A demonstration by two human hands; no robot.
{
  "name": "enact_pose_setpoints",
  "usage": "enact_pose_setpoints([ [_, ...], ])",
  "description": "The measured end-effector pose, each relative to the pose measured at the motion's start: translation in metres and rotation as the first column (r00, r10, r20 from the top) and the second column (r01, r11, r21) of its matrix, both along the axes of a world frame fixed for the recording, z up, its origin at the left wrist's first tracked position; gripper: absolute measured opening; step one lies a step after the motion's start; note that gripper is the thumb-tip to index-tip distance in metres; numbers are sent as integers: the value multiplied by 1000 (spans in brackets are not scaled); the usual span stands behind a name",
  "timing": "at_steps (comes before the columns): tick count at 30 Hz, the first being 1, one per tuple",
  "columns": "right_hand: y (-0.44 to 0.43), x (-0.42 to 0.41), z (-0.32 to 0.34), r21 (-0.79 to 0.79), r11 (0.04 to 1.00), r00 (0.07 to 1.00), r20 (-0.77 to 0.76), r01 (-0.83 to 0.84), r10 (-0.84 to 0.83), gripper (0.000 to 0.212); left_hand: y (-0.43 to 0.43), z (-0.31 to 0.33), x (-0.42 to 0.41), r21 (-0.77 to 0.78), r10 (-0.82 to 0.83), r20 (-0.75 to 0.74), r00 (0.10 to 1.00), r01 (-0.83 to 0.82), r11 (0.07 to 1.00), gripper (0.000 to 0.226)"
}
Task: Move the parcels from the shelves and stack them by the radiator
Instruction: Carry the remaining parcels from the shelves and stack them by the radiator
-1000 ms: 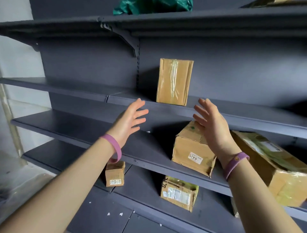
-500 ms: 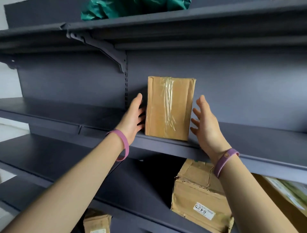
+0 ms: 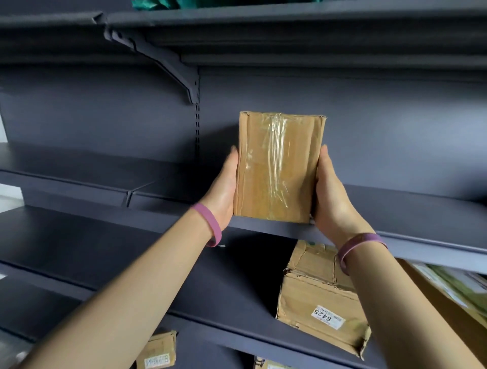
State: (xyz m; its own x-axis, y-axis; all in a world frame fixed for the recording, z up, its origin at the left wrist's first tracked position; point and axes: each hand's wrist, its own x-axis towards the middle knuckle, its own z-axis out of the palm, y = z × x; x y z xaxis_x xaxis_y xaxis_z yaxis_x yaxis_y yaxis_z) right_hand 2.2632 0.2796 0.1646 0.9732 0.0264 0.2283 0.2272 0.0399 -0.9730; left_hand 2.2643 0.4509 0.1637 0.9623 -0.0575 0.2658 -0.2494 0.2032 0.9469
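Note:
An upright brown cardboard parcel sealed with clear tape stands at the front edge of the dark grey middle shelf. My left hand grips its left side and my right hand grips its right side. Both thumbs lie along the front edges, and the fingers are hidden behind the box. A purple band sits on each wrist. I cannot tell whether the parcel's bottom edge still rests on the shelf lip.
One shelf down sits a dented parcel labelled 6425, with a larger box to its right. A small labelled parcel stands lower left. A green bag lies on the top shelf above a metal bracket.
Both hands have closed in from either side and taken hold of the taped parcel. The view has moved closer and upward toward the shelf.

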Motion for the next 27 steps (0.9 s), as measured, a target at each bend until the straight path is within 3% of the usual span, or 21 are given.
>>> enact_pose_setpoints([
  [9,29,-123,-22,35,994,978,187,-105,97,60,46,-18,-117,-78,-130,96,987,138,987,49],
  [13,45,-181,-42,130,991,968,250,-33,-1,38,65,-39,-164,-157,-207,112,972,223,962,42],
  [16,53,-218,-62,201,979,979,194,24,-64,48,74,-56,-191,-252,-238,55,970,244,937,44],
  [19,60,-250,-78,160,979,981,127,125,-146,69,80,-67,-218,-160,-276,-27,961,269,950,61],
  [22,67,-275,-91,123,974,975,96,189,-201,62,78,-80,-241,-105,-280,-64,958,273,956,59],
  [27,65,-303,-103,193,968,983,55,159,-172,66,67,-95,-263,-114,-310,-132,941,296,948,56],
])
